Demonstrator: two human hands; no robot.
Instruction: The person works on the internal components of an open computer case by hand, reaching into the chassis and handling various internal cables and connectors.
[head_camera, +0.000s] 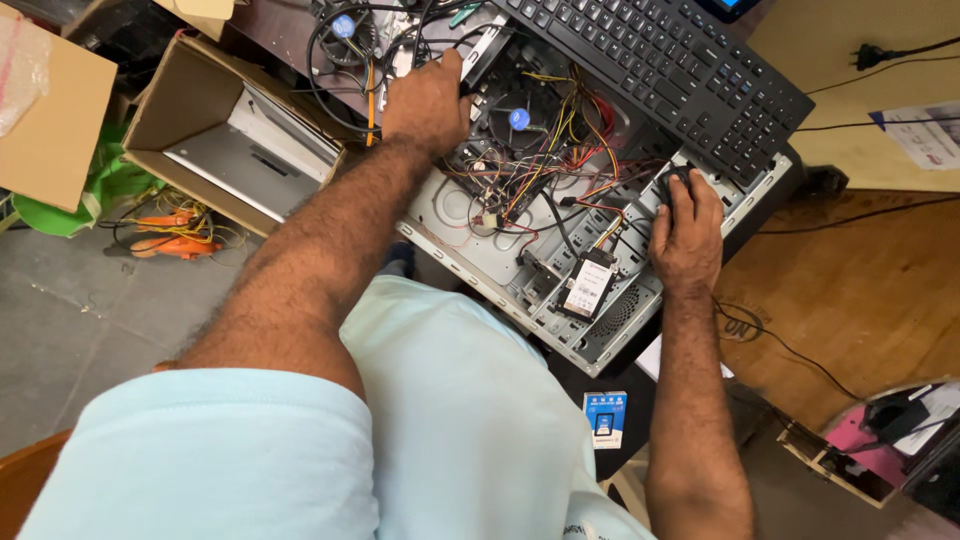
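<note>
An open computer case (480, 225) lies on its side at the desk edge, full of tangled wires (545, 165). The left hand (428, 100) grips its far rim, fingers curled. The right hand (688, 230) covers a black mouse (668, 180), fingers together. A keyboard (670, 70) overlaps the case; a cardboard box (215, 130) stands left.

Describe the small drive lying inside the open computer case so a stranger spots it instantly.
Start at the open grey computer case under the black keyboard. Near its front edge, just left of the right hand, lies a flat black drive. Unlike the tangled wires around it, it is rectangular with a white label.
</note>
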